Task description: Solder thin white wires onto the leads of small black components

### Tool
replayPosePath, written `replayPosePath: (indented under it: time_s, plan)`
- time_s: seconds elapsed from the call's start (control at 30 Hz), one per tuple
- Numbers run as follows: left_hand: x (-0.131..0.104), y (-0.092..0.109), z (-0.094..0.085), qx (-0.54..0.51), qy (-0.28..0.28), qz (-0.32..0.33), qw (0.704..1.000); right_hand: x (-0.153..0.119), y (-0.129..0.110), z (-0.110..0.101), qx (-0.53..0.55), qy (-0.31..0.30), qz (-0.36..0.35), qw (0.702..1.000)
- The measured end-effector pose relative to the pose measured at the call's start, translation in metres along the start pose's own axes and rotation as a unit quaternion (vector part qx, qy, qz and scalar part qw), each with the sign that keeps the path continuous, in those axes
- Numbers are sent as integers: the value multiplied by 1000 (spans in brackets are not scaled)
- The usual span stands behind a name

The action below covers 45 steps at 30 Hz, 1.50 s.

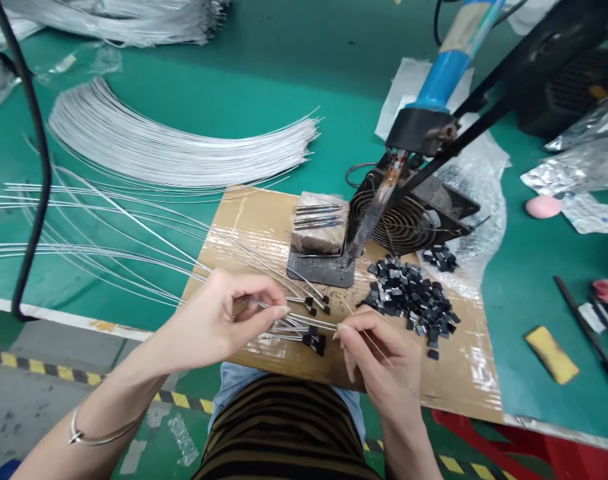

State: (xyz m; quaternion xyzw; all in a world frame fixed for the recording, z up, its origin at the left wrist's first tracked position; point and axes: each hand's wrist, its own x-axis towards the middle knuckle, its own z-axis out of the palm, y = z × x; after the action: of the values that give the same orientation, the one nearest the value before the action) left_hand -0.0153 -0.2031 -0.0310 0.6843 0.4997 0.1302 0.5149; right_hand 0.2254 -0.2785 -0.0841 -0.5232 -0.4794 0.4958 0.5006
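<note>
My left hand (219,323) is closed, thumb and fingers pinching thin white wires (309,321) that run across to the right. At their right end my right hand (387,353) is closed too, its thumb and index finger pinching the tips. A finer strand (383,353), like solder wire, passes across the right hand; how it is gripped is hidden. Just below the held wires lie other wires ending in small black connectors (314,341). Two or more similar black ends (318,305) rest a little above. Long white wires (109,252) trail off leftward.
A soldering iron (384,193) hangs in a stand over brown cardboard (459,393). Nearby are a fan (404,227), a block with metal rods (319,233) and piled black connectors (409,293). A wire bundle (184,150) lies behind; a yellow sponge (551,355) is right.
</note>
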Motion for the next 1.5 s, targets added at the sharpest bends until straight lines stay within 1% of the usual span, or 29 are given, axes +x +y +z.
replayPosePath:
  time_s: [0.07,0.13,0.17,0.23,0.3,0.4,0.47,0.53,0.6,0.67,0.73,0.8,0.9,0.97,1.1,1.23,1.4,1.5]
  plan:
    - [-3,4,7,40,29,29,998,0,-1,-2,-61,-1,-41,997]
    - [-4,10,17,85,57,82,991,0,-2,-4,-105,-11,-68,992]
    - [-4,13,23,103,61,113,986,0,-3,-5,-119,-18,-77,990]
    - [-2,21,36,120,49,166,977,-1,-5,-7,-135,-31,-90,986]
    - [2,26,46,116,26,182,976,-1,-6,-9,-145,-39,-100,984]
    - [8,29,56,87,0,143,986,-2,-5,-11,-149,-37,-87,984]
    - [12,29,59,51,1,103,993,-2,-4,-12,-146,-33,-71,986]
    - [16,27,61,5,14,69,998,-2,-3,-12,-138,-19,-62,988]
    - [20,26,62,-40,33,45,998,-2,-2,-12,-121,14,-48,991]
    - [24,24,62,-78,54,27,995,-2,0,-14,-73,56,-26,995]
    - [28,22,60,-112,71,12,991,-1,2,-17,-1,85,-7,996]
    - [31,19,58,-132,77,1,988,-1,3,-19,51,95,5,994]
    - [33,17,56,-138,81,-8,987,0,2,-20,45,101,8,994]
    - [32,16,57,-138,80,-16,987,1,-1,-18,22,96,7,995]
    - [32,15,57,-141,76,-33,987,7,-7,-13,-18,71,28,997]
    - [33,17,55,-129,85,-29,988,13,-10,-8,-35,64,39,997]
    - [33,19,52,-115,79,-20,990,18,-12,-4,-62,10,35,997]
    - [32,20,53,-115,71,-15,991,21,-14,-2,-81,-20,13,996]
